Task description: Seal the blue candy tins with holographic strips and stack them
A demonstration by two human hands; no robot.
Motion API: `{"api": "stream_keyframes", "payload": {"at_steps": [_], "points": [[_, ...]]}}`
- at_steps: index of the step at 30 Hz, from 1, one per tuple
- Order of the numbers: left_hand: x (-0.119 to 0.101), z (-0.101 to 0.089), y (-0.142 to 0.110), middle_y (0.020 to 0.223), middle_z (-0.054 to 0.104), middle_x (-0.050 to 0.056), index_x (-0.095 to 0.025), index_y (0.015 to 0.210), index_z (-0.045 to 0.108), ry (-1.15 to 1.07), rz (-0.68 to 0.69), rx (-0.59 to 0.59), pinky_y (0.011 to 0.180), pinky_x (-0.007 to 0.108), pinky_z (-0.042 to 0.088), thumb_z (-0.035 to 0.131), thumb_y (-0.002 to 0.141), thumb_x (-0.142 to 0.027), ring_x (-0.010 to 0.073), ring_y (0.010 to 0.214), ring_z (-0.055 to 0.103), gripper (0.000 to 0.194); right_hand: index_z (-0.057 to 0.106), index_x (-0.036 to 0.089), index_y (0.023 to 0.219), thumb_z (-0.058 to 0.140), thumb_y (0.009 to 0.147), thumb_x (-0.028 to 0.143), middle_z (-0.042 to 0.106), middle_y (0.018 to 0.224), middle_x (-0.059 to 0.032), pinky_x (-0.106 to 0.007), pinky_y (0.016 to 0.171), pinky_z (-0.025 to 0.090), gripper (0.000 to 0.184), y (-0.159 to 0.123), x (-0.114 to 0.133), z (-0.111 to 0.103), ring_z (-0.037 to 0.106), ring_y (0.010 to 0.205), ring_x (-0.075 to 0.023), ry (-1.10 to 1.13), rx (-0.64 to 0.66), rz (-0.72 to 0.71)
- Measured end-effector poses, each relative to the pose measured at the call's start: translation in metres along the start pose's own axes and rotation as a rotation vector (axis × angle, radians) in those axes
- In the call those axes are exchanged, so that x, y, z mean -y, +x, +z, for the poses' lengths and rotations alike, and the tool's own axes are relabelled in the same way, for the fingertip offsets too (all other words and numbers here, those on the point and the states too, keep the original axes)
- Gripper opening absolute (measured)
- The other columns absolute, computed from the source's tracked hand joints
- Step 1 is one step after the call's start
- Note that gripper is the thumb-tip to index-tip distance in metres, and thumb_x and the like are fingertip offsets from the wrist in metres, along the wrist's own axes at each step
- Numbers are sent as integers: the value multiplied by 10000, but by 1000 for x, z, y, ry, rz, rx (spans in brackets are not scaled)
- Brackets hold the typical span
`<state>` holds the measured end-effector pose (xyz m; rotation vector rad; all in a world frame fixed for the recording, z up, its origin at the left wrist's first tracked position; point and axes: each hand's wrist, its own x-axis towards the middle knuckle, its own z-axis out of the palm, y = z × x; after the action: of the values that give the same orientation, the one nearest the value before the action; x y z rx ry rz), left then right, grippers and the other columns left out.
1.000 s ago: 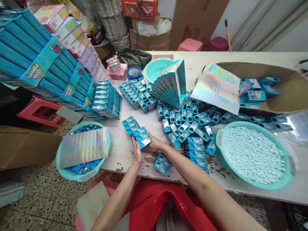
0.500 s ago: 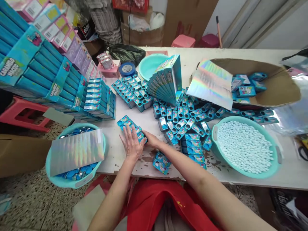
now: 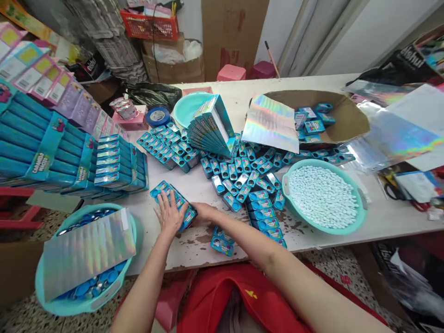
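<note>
A slanted row of small blue boxes (image 3: 161, 186) with round holes in their tops lies on the table's left front part. My left hand (image 3: 169, 213) rests over it with fingers spread and the thumb toward the right end. At that right end, my right hand (image 3: 203, 212) grips the boxes from the side; its fingertips are hidden behind them. Just right of the hands, a few loose blue boxes (image 3: 222, 245) lie near the table edge. Beyond stands a large group of similar boxes (image 3: 239, 169), and a stacked column of them (image 3: 262, 214) lies farther right.
A turquoise basin (image 3: 130, 266) of blue caps with a shiny sheet (image 3: 90, 252) stands left. Another basin (image 3: 360, 203) holds pale tablets on the right. Display cartons (image 3: 45, 152) are stacked at left. Behind are a folded display carton (image 3: 211, 127) and a cardboard box (image 3: 350, 118).
The camera view has turned, so most of the scene sits farther left. Both hands stay at the row of boxes, and more of its right end shows between them.
</note>
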<state>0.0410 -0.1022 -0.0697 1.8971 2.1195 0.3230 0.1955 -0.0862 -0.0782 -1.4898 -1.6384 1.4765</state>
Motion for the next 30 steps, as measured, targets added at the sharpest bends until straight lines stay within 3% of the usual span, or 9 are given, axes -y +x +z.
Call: {"api": "stream_keyframes", "payload": {"at_steps": [3,5,8,11,16,21,24,27,30], "points": [[-11,-9,-30,1545,206,191,-141,1483,238,-79,31,-122,1139,617,69,449,876,-532,357,1446,88,752,646,138,1109,610,713,139,694,1080,-48,-344,918,472,398,-26,4,-31,642,1001,-228,-15,20,-15],[-23,-10,-62,1508,299,172,-171,1477,250,-206,223,-117,1169,518,169,483,874,-502,322,1423,213,726,563,161,1242,483,810,147,634,1217,-78,-365,974,446,440,-58,-2,-58,608,1075,-200,-1,-43,-25],[-43,-1,-104,1540,250,124,-271,1477,236,-290,645,219,1143,500,264,651,769,-486,324,1422,224,849,548,186,1249,446,849,202,617,1220,-109,-415,1000,439,413,-117,-22,-86,587,1113,-208,-15,-195,-37],[-55,17,-113,1588,73,111,-310,1490,181,-150,851,491,1123,563,247,789,636,-378,371,1447,49,1051,399,180,1384,647,717,261,454,1392,-157,-476,1072,363,716,-164,-45,-77,443,1289,-279,-89,-150,46],[-61,38,-82,1588,32,120,-283,1513,65,-193,906,580,1121,501,305,703,695,-231,352,1441,123,1038,111,235,1489,823,459,281,214,1477,-178,-513,1120,284,1253,-168,-66,-26,239,1397,-368,-182,-152,185],[-67,20,-94,1582,38,156,-249,1509,133,-125,677,562,1075,537,364,744,657,-245,428,1396,224,1048,189,260,1463,713,548,194,335,1353,-182,-443,1100,333,1057,-145,-70,-30,372,1319,-348,-260,-46,-66],[-55,-9,-102,1552,210,140,-230,1445,320,-154,571,393,1098,521,351,665,767,-388,355,1397,277,777,153,216,1476,692,585,244,330,1358,-179,-507,1069,351,1042,-132,-76,-40,374,1318,-363,-358,56,-157],[-10,-49,-110,1228,595,118,-264,1136,612,-143,211,75,1035,457,440,466,893,-419,272,1203,526,323,179,240,1476,682,687,361,249,1447,-196,-536,1011,403,943,-139,-75,-45,341,1338,-396,-498,15,-192],[61,-85,-123,954,650,120,-235,941,647,-87,-139,-144,930,471,487,358,922,-353,276,996,608,313,329,231,1418,585,811,416,318,1442,-204,-569,980,419,683,-160,-60,-48,375,1314,-410,-579,-207,-319]]}}
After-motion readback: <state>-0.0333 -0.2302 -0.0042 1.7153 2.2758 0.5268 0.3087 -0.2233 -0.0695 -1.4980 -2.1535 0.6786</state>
